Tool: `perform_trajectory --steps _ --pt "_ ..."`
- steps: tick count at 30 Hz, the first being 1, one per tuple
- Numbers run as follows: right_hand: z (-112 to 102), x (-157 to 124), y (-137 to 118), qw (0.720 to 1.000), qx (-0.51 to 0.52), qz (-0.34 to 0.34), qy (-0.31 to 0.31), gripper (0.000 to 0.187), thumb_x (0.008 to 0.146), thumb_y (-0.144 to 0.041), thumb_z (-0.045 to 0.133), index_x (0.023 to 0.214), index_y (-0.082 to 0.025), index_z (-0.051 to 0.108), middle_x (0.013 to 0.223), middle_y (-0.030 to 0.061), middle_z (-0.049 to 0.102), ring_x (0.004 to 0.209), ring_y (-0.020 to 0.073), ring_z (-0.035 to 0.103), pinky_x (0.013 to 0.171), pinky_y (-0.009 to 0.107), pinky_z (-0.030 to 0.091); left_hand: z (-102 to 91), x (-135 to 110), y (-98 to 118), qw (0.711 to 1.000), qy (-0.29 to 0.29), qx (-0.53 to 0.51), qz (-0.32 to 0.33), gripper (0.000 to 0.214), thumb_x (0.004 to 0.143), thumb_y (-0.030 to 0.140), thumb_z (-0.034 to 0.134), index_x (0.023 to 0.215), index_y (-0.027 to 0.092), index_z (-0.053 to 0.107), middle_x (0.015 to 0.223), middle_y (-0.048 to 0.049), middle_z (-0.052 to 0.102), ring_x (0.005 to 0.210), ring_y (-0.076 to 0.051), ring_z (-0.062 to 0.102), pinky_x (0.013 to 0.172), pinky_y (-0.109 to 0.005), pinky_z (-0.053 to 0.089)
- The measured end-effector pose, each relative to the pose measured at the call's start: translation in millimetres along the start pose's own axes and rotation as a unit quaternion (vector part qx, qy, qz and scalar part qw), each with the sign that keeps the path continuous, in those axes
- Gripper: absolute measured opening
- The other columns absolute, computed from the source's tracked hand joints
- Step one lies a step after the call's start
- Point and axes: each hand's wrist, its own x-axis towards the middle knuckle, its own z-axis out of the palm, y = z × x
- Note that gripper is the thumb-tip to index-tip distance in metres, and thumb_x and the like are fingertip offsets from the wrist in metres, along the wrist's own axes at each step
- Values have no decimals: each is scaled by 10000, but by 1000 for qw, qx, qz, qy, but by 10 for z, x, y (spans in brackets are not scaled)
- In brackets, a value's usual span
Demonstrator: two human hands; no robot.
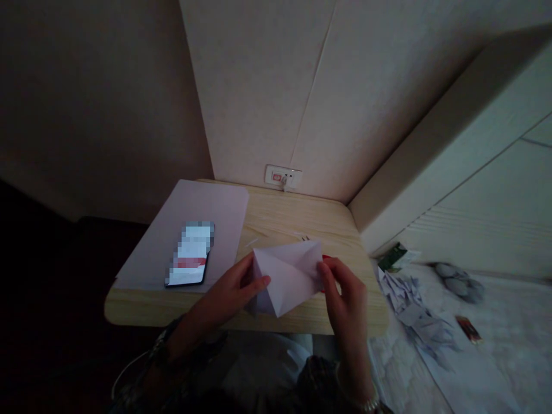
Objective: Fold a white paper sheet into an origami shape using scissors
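head cam: on the wearer's head from where I'm standing, peering forward and down
table (280,221): pretty close, around 6 o'clock
wall (259,86): beyond, 12 o'clock

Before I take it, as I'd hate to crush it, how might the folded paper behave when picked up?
The folded paper is probably light, being thin. Its crisp creases likely make it stiffer than a flat sheet. The angled panels could still buckle if squeezed between the left hand and right hand.

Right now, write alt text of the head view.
A person's left hand and right hand hold a folded white paper over a wood-grain table; left of it, a lit smartphone lies on paper sheets.
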Motion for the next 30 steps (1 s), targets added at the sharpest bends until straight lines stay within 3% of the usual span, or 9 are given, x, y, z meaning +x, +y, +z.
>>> perform_trajectory --steps 6,11,18,23,25,28,30 --pt "-24 33 -20 997 -55 13 53 292 908 -370 447 684 -207 537 570 -27 509 534 140 467 484 237 330 -51 -42 97 998 49 -10 38 349 727 307 636 1060 201 637 1170 -66 692 1126 -258 604 960 -342 463" --pt "-20 121 -14 997 -40 38 47 271 894 -370 463 690 -211 544 559 -34 492 517 134 442 461 237 290 -60 -64 135 996 81 21 32 162 726 324 650 824 210 710 928 -45 756 948 -252 666 855 -330 510" --pt "26 168 119 993 55 101 -1 253 834 -367 537 659 -194 599 555 -20 519 513 127 452 432 225 295 -40 -101 230 998 64 -7 13 132 654 327 733 667 202 692 667 3 696 685 -192 641 654 -265 498" --pt "109 128 204 973 126 185 -58 212 752 -380 600 815 -180 624 472 -58 490 409 109 395 366 207 241 -6 -94 244 996 78 -29 24 157 602 276 790 661 200 666 689 18 668 719 -177 637 657 -243 498" --pt "145 109 217 965 136 204 -91 236 727 -345 617 902 -187 598 429 -90 453 381 108 376 358 199 223 17 -94 250 995 90 -42 25 226 584 267 804 742 210 652 702 27 664 729 -177 638 640 -238 498" --pt "178 84 226 957 140 209 -148 197 740 -295 610 911 -210 562 414 -113 426 372 106 379 365 188 218 29 -96 255 995 83 -49 17 325 626 260 776 928 234 659 779 19 687 760 -174 644 647 -237 501" --pt "179 74 226 957 127 190 -179 124 763 -266 596 873 -216 571 436 -103 442 392 111 412 374 190 247 14 -93 255 997 70 -29 19 229 659 258 746 879 219 695 812 -2 692 803 -181 642 689 -244 507"
